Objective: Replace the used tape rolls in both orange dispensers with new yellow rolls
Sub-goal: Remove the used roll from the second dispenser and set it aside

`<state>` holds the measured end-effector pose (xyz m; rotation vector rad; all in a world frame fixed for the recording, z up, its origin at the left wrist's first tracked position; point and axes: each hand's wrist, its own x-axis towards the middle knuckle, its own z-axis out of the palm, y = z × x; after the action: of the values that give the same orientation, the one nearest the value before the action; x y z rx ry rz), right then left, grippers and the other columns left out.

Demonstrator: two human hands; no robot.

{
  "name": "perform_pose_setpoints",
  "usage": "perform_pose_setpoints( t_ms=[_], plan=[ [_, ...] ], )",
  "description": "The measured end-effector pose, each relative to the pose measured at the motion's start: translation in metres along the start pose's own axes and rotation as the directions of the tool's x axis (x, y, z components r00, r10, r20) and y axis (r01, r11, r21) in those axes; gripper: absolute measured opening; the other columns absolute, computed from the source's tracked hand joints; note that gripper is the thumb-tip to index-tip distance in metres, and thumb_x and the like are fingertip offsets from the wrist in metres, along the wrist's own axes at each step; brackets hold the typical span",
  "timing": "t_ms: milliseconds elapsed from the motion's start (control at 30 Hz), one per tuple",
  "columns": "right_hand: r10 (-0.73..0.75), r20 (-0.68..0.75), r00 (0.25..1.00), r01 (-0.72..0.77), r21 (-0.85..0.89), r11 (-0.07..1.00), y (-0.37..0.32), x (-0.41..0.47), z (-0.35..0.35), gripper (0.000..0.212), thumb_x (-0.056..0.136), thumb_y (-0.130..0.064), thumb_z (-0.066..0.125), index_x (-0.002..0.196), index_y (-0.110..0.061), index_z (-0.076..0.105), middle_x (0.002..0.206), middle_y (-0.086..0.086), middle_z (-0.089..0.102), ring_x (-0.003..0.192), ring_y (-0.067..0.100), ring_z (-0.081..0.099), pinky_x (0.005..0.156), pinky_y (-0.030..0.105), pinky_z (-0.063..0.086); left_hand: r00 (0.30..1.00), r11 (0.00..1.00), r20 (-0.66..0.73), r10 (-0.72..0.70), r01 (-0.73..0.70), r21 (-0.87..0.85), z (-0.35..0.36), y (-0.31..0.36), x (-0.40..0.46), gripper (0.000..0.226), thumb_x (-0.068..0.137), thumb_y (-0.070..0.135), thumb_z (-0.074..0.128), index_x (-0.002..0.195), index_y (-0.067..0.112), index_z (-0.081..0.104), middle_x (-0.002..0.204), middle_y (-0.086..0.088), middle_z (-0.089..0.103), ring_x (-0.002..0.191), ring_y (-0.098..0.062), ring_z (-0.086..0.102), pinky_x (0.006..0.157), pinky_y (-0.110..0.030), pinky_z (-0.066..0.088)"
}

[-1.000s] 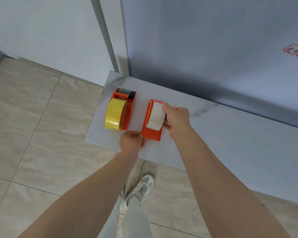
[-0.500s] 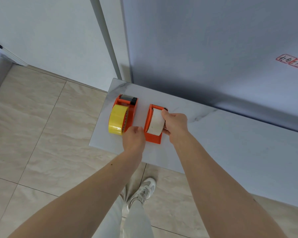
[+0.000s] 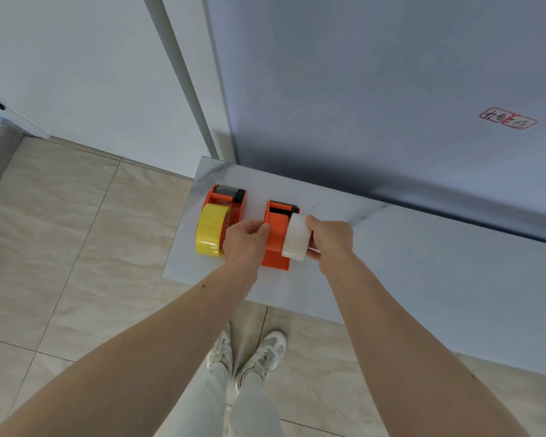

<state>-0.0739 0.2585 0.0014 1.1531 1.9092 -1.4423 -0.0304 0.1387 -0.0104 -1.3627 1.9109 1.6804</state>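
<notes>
Two orange tape dispensers stand side by side at the left end of a white marble-look table (image 3: 423,279). The left dispenser (image 3: 226,198) carries a yellow roll (image 3: 211,230) on its left side. The right dispenser (image 3: 276,244) has a whitish used roll (image 3: 296,236) partly out on its right side. My left hand (image 3: 245,241) grips the right dispenser's left wall. My right hand (image 3: 330,239) holds the whitish roll from the right.
The table's left edge and front edge lie close to the dispensers. A grey panel (image 3: 375,89) rises directly behind the table, with a red label (image 3: 508,118) on it. Beige floor tiles (image 3: 60,247) and my shoes (image 3: 259,354) show below.
My left hand has moved from the dispenser's near corner up to its left wall. The whitish roll has shifted rightward, out of the right dispenser, in my right hand.
</notes>
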Motion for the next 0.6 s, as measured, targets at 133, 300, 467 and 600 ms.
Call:
perform_pose_setpoints(
  t_ms=[133,300,467,600],
  plan=[
    [0.0,-0.04,0.999,0.001,0.026,1.0,0.0,-0.005,-0.015,0.017,0.085,-0.017,0.066,0.075,-0.011,0.054,0.097,0.015,0.07,0.09,0.03,0.07,0.077,0.045,0.061,1.0,1.0,0.002,0.013,-0.013,0.027,-0.002,0.002,-0.004,0.027,0.096,0.021,0.06,0.121,0.013,0.067,0.112,-0.002,0.068,0.104,-0.021,0.06,0.098,-0.037,0.049],
    [-0.035,-0.019,0.999,0.035,0.032,0.999,-0.006,-0.023,-0.026,0.019,0.088,-0.019,0.064,0.073,-0.013,0.054,0.097,0.015,0.069,0.091,0.03,0.069,0.08,0.045,0.06,0.999,0.996,0.026,0.025,-0.028,0.084,-0.01,0.017,-0.018,0.04,0.097,0.021,0.057,0.137,0.013,0.055,0.132,-0.002,0.059,0.109,-0.017,0.05,0.093,-0.031,0.039],
    [-0.083,0.002,0.997,0.083,0.014,0.996,-0.021,-0.052,-0.041,0.015,0.088,-0.021,0.063,0.076,-0.013,0.058,0.1,0.013,0.069,0.093,0.028,0.068,0.084,0.042,0.059,0.998,0.99,0.034,0.061,-0.065,0.122,-0.017,0.045,-0.042,0.044,0.098,0.023,0.052,0.141,0.016,0.049,0.127,-0.002,0.058,0.112,-0.023,0.053,0.087,-0.032,0.039],
    [-0.152,0.071,0.986,0.151,0.026,0.988,-0.032,-0.082,-0.057,0.012,0.09,-0.018,0.062,0.1,-0.012,0.063,0.107,0.01,0.067,0.1,0.028,0.066,0.087,0.039,0.057,0.985,0.979,0.12,0.122,-0.14,0.15,-0.021,0.078,-0.071,0.041,0.098,0.029,0.051,0.137,0.016,0.053,0.123,0.0,0.057,0.109,-0.021,0.052,0.091,-0.032,0.039]
  ],
)
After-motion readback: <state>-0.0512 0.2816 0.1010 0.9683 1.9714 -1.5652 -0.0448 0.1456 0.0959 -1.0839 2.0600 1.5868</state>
